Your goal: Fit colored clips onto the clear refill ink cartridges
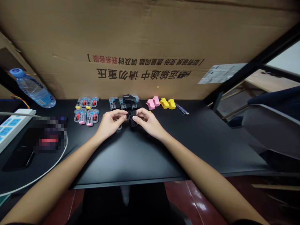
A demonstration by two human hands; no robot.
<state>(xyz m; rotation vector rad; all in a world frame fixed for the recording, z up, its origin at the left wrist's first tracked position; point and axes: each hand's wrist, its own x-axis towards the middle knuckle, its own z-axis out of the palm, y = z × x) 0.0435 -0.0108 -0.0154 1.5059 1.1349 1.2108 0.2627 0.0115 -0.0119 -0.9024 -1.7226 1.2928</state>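
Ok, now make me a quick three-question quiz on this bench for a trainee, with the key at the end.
1. What colour is the part held by the left hand and right hand: A pink, B black or C yellow?
2. True or false: the yellow pieces lie between the pink pieces and the screwdriver.
3. What blue-capped thing is at the left, near the cardboard?

Key: 1 B; 2 True; 3 the plastic bottle.
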